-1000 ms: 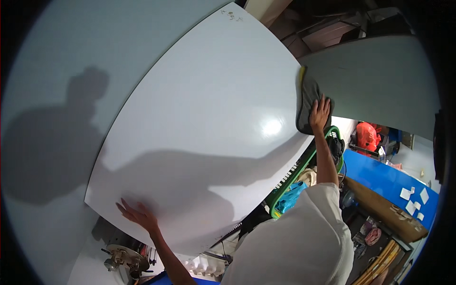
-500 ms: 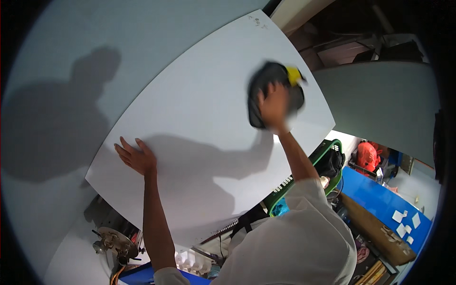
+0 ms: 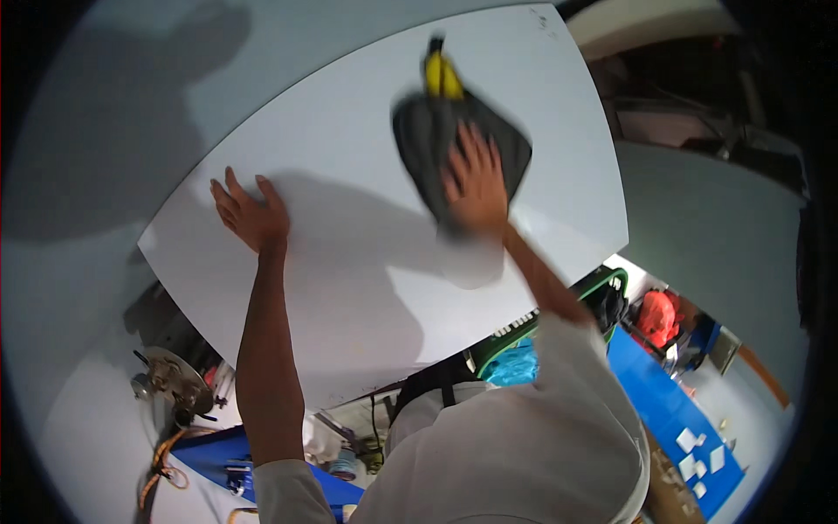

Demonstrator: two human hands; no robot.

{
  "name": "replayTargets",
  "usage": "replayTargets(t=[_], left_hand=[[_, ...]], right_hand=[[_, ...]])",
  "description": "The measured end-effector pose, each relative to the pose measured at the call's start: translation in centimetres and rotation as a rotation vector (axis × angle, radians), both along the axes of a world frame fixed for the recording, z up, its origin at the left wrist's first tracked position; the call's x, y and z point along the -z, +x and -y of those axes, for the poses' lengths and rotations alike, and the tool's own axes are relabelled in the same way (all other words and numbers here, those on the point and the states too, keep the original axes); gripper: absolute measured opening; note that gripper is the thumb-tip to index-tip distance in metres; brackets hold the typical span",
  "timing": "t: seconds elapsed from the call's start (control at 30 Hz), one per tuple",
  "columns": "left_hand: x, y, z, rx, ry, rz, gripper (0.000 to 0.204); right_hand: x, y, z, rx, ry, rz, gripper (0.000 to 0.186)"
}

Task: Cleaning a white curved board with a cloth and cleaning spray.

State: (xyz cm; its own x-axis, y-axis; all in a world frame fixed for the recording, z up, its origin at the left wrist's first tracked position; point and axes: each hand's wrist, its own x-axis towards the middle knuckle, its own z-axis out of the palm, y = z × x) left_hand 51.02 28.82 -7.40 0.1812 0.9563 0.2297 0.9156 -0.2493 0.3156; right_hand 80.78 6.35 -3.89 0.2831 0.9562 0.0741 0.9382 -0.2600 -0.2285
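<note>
Head view: the right hand (image 3: 476, 179) presses flat, fingers spread, on a dark grey cloth (image 3: 436, 144) at about 12 o'clock on the white board (image 3: 349, 288). The left hand (image 3: 251, 214), open-palmed, braces the board at 9 o'clock. No smears show; how much is wiped is unclear.

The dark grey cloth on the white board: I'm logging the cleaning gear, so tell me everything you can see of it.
The dark grey cloth looks soft and a little crumpled, spread roughly flat against the white board in its upper part. A yellow part with a dark tip juts from its top edge; what that is cannot be told. The cloth is motion-blurred. The right hand presses on its lower right with fingers spread. The left hand lies flat on the board, apart from the cloth.
</note>
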Motion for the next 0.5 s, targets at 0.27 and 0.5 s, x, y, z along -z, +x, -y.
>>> replayTargets(t=[0.27, 0.5], left_hand=[[-3.1, 1.6, 2.0, 0.150, 0.166, 0.036, 0.054], [-4.5, 3.9, 25.7, 1.062, -0.730, 0.261, 0.038]], right_hand=[[-0.2, -16.2, 17.2, 0.056, -0.284, -0.310, 0.044], [0.2, -13.1, 16.5, -0.029, -0.035, -0.470, 0.048]])
